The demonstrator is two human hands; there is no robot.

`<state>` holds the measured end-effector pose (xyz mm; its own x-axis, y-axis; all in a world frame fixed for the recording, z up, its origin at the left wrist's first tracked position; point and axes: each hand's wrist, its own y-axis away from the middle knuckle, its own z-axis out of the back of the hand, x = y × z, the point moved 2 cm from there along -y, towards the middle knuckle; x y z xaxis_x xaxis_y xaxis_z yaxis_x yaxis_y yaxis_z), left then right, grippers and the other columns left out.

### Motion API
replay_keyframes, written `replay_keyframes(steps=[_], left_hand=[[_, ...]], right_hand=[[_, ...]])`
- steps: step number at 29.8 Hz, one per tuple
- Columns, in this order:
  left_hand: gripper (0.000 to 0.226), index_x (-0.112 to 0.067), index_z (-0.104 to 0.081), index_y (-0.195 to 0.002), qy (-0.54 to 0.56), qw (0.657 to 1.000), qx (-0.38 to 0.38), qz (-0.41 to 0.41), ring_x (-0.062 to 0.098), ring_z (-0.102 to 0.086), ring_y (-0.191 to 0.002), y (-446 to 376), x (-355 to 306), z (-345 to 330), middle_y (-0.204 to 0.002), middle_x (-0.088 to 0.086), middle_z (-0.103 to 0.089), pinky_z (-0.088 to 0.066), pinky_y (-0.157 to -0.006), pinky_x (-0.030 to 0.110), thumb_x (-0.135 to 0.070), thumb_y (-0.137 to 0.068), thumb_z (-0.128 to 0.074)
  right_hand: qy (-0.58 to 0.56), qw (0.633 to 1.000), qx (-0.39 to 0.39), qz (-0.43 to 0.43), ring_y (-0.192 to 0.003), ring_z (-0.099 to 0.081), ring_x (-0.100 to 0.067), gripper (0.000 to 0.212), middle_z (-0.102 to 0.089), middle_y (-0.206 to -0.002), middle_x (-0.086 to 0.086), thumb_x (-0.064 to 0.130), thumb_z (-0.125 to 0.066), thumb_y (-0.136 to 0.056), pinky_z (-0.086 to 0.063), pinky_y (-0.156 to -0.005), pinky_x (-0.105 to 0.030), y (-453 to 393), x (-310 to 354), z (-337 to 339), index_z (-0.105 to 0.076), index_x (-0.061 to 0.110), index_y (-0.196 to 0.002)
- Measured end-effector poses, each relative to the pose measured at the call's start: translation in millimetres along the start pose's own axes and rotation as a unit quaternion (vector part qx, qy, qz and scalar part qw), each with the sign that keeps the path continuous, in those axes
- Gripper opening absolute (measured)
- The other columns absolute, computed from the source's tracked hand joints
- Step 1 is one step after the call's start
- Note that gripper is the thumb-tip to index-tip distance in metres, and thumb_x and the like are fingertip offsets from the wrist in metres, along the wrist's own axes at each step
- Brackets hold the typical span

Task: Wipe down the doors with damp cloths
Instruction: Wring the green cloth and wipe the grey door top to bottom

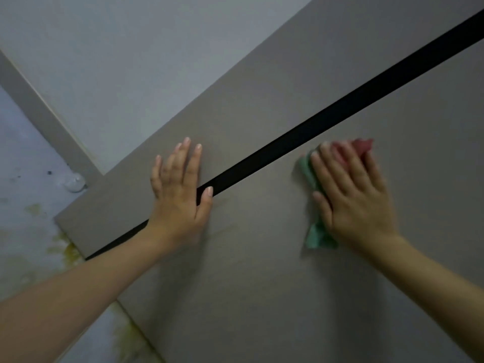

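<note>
Two bare forearms reach up from the near edge of the frame toward a grey-brown door that fills the middle and right of the tilted view. The left hand lies flat on the door, fingers straight and close together, its thumb spread out to the right and lying across a black stripe that runs diagonally from the near left up to the far right corner. The right hand, to the right of the stripe, presses a cloth against the door with fingers extended and slightly fanned; the cloth shows green at the left and below the palm and pink beyond the fingertips, and the hand is a little blurred. To the far left a pale wall meets a grey strip, and a small clear round knob sits just beside the door's edge. Yellowish stains mark the pale surface at near left.
</note>
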<state>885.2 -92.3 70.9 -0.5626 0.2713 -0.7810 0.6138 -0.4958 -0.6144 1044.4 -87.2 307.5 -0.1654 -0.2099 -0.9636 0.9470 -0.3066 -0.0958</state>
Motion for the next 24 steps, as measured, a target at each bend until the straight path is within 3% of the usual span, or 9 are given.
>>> replay_keyframes(steps=[4,8,11,15,19,21,24], left_hand=[[0.064,-0.002,-0.031,-0.145,-0.008,0.999,0.028,-0.016,0.028,-0.021,-0.141,13,-8,-6,-0.153,0.019,-0.026,-0.005,-0.115,0.049,-0.035,-0.09,-0.037],[0.069,0.0,-0.026,-0.147,-0.003,0.999,0.042,0.003,0.026,-0.01,-0.143,17,-19,-12,-0.154,0.02,-0.017,0.001,-0.116,0.044,-0.038,-0.089,-0.036],[0.071,0.0,-0.023,-0.147,0.003,0.999,0.041,0.013,0.026,-0.007,-0.144,16,-24,-11,-0.155,0.02,-0.013,0.002,-0.116,0.042,-0.039,-0.089,-0.035],[0.071,0.0,-0.021,-0.148,0.002,0.999,0.044,-0.006,0.029,-0.006,-0.144,16,-19,-11,-0.155,0.022,-0.012,0.005,-0.116,0.04,-0.039,-0.091,-0.035],[0.071,0.0,-0.02,-0.149,-0.01,0.999,0.043,-0.013,0.03,-0.008,-0.144,18,-14,-13,-0.155,0.024,-0.013,0.005,-0.116,0.04,-0.038,-0.09,-0.037],[0.072,-0.001,-0.018,-0.149,-0.01,0.998,0.053,-0.015,0.03,-0.005,-0.144,23,-19,-15,-0.156,0.024,-0.011,0.005,-0.116,0.043,-0.038,-0.09,-0.037],[0.074,-0.001,-0.018,-0.149,-0.019,0.996,0.075,-0.044,0.03,-0.005,-0.144,32,-36,-17,-0.155,0.024,-0.01,0.001,-0.116,0.048,-0.039,-0.089,-0.038]], right_hand=[[-0.031,0.993,-0.043,-0.11,-0.141,-0.025,-0.034,0.056,-0.024,-0.153,-0.011,0.034,-0.035,-0.099,-0.017,-0.116,-0.049,-35,29,-7,-0.029,0.007,-0.147],[-0.047,0.999,0.004,0.027,-0.139,-0.028,-0.032,0.053,-0.031,-0.151,-0.008,0.034,-0.037,-0.097,-0.022,-0.115,-0.049,-2,88,-16,-0.037,0.011,-0.144],[-0.039,0.996,0.036,0.075,-0.138,-0.03,-0.03,0.051,-0.033,-0.15,-0.005,0.034,-0.036,-0.096,-0.02,-0.114,-0.044,47,79,-13,-0.039,0.014,-0.143],[-0.035,0.999,-0.016,-0.032,-0.14,-0.027,-0.031,0.054,-0.034,-0.15,-0.009,0.032,-0.044,-0.095,-0.019,-0.115,-0.049,68,27,-7,-0.036,0.011,-0.145],[-0.047,0.987,-0.046,-0.146,-0.141,-0.021,-0.032,0.056,-0.024,-0.153,-0.008,0.031,-0.039,-0.097,-0.011,-0.117,-0.05,59,46,-18,-0.029,0.009,-0.148],[-0.078,0.989,-0.041,-0.118,-0.141,-0.021,-0.032,0.054,-0.026,-0.151,-0.007,0.031,-0.041,-0.096,-0.013,-0.116,-0.05,62,79,-26,-0.034,0.009,-0.145],[-0.081,0.997,0.009,-0.008,-0.14,-0.026,-0.025,0.051,-0.032,-0.15,0.0,0.032,-0.043,-0.095,-0.015,-0.116,-0.045,91,132,-30,-0.039,0.015,-0.143]])
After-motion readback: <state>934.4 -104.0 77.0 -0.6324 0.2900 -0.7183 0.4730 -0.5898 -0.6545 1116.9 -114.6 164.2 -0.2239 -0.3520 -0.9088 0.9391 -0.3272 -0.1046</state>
